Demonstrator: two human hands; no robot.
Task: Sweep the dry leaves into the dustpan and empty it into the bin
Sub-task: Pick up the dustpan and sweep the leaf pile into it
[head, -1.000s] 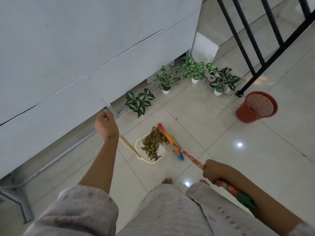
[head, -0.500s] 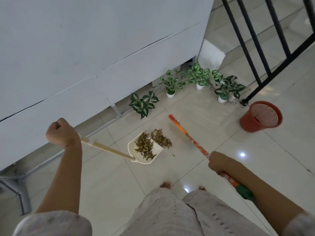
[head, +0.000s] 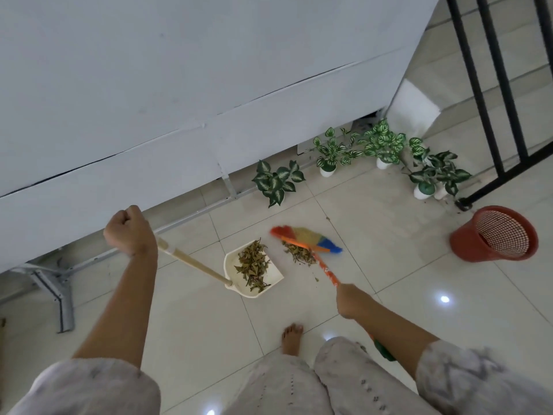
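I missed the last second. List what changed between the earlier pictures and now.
The broom drew back off the dustpan and now sits behind a small leaf pile left on the floor beside the pan. The left hand swung the dustpan handle outward to the left. Unchanged: both hands' grips, right hand on the broom, leaves in the pan, the red bin.

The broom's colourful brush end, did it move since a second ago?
Yes. The broom head swung off the dustpan toward the red bin, and now sits on the floor behind the loose leaves.
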